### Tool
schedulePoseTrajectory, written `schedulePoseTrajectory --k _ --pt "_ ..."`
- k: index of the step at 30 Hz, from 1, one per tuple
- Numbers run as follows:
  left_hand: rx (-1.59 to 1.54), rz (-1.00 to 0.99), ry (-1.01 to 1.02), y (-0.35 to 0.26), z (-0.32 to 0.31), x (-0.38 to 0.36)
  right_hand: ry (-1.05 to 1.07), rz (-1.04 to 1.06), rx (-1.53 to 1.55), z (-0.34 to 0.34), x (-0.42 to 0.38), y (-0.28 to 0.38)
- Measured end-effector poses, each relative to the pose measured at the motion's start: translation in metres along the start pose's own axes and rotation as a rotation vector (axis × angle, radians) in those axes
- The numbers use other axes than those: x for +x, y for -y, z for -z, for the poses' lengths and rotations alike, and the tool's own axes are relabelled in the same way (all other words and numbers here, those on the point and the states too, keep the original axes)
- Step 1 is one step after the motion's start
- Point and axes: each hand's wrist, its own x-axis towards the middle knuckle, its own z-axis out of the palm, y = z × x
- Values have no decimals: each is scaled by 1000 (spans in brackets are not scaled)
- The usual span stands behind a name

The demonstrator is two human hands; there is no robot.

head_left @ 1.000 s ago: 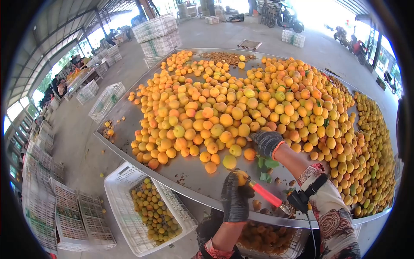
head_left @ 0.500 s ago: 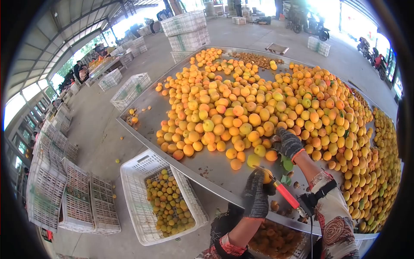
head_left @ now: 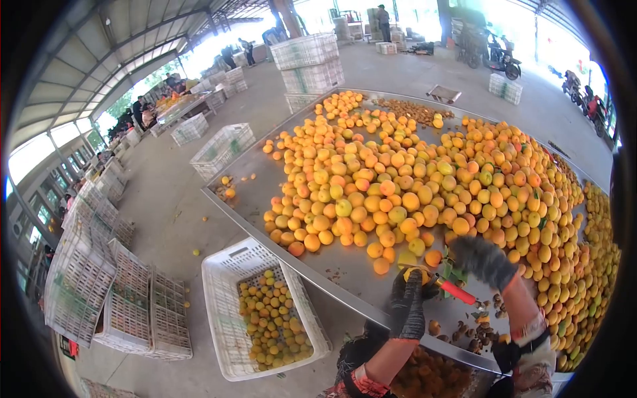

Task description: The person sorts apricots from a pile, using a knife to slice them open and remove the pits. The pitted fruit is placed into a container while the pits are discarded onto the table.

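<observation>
My left hand (head_left: 407, 302), in a dark grey glove, is closed around an orange apricot (head_left: 417, 273) over the near edge of the metal table (head_left: 298, 262). Against that fruit lies the front end of a red-handled tool (head_left: 458, 292), slanting down to the right. My right hand (head_left: 483, 262), gloved too, is just above and right of the tool, at the near edge of the apricot heap (head_left: 398, 179). Motion blurs its fingers. Below it are green leaves (head_left: 453, 273) and brown pits and scraps (head_left: 474, 331).
A white crate (head_left: 219, 318) partly filled with greenish-yellow apricots stands on the floor left of the table. Further left are stacked crates (head_left: 126, 312); others (head_left: 305, 53) stand behind the table. A person (head_left: 383, 23) stands far back, near parked scooters (head_left: 504, 56).
My right hand has drawn back from the heap toward me and the tool. My left hand keeps its hold on the apricot. The whole view has shifted, with the scene lower and further right.
</observation>
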Motion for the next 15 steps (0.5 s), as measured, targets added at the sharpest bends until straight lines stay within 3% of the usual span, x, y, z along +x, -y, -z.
schedulePoseTrajectory --k 2,3,5,6,8,12,15 --pt "10 -21 10 2 1 -1 245 -398 420 25 -16 69" --pt "40 -35 25 3 2 -1 240 -395 417 20 -24 81" --pt "69 -53 42 8 2 -4 -17 -568 749 10 -39 98" --pt "123 -45 59 10 1 -6 -22 -565 747 15 -39 107" --pt "180 -36 82 8 -2 -13 -28 -800 780 23 -40 123" --pt "189 41 284 -3 -13 -27 -135 -667 639 4 -62 109" --pt "249 103 409 -8 -9 -24 -270 -655 864 3 -75 106"
